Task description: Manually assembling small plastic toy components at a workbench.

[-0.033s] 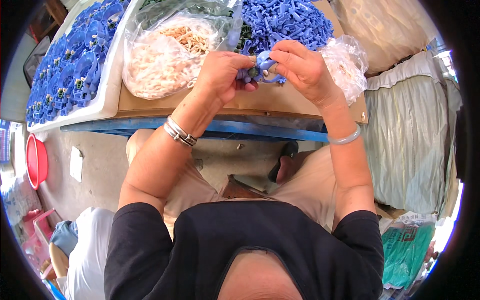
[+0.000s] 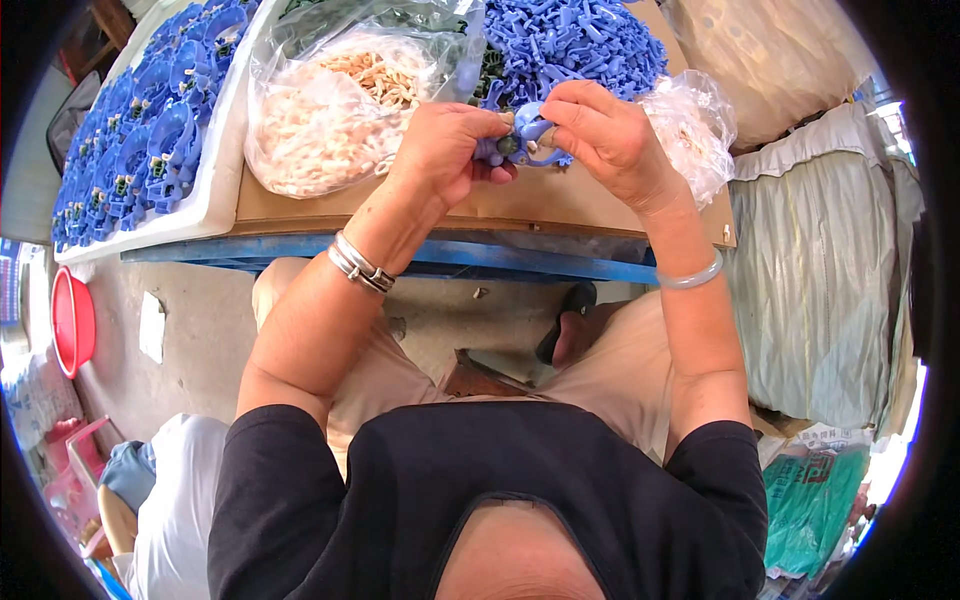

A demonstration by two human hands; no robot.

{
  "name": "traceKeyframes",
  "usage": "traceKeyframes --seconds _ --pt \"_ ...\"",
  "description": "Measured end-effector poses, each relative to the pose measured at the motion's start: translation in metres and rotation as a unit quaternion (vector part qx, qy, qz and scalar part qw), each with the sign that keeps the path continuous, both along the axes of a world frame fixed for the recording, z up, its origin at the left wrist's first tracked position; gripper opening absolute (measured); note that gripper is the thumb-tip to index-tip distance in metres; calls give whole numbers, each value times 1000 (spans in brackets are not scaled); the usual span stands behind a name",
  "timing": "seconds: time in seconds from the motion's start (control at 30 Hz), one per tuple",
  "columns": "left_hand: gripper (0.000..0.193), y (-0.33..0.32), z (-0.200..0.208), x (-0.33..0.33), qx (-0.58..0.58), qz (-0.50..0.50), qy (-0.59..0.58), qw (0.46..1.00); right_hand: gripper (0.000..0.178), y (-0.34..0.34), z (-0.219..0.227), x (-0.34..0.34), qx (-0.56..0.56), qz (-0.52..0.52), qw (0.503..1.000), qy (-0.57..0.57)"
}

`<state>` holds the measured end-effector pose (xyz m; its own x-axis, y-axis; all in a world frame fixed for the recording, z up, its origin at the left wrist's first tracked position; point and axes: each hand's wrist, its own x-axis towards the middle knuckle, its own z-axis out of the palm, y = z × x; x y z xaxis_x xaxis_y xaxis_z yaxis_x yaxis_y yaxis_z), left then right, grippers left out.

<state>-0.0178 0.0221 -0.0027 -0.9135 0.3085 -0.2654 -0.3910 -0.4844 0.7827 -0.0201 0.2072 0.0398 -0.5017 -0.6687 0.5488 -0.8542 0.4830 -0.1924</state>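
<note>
Over the front of the cardboard-topped table, my left hand (image 2: 450,145) and my right hand (image 2: 608,135) meet at a small blue plastic part (image 2: 533,128) with a ring-like shape. My left fingers pinch its left side, where a dark green bit shows beside them. Thumb and forefinger of my right hand grip its right side. Fingers hide much of the part. Just behind lies a heap of small blue plastic pieces (image 2: 575,50). Left of my left hand, an open clear bag (image 2: 300,140) holds many small cream-coloured pieces.
A white foam tray (image 2: 215,165) of blue assembled parts stands at the left. Another clear bag (image 2: 690,120) lies right of my right hand. The table has a blue front edge (image 2: 480,262). Large pale sacks (image 2: 815,290) stand on the right; a red basin (image 2: 73,322) is at far left.
</note>
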Motion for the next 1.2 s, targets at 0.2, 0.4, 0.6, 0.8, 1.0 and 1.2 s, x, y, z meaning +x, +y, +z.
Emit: traceKeyframes --seconds 0.2,0.4,0.6,0.8,1.0,1.2 --pt "13 10 -3 4 44 64 15 997 24 -6 -4 1 -26 -38 997 64" --pt "19 18 -5 10 63 160 126 977 10 -17 -11 16 -172 -153 967 -110" --pt "22 20 -9 12 46 176 189 965 13 -23 -15 13 -331 -122 849 -394" --pt "18 19 -6 13 62 121 167 977 17 -23 -14 14 -355 -110 841 -394" --pt "15 14 -9 2 214 67 20 974 18 -2 10 0 -406 -124 799 -424" --pt "17 12 -11 -8 259 72 -77 960 12 27 -13 -15 -224 -212 877 -369"
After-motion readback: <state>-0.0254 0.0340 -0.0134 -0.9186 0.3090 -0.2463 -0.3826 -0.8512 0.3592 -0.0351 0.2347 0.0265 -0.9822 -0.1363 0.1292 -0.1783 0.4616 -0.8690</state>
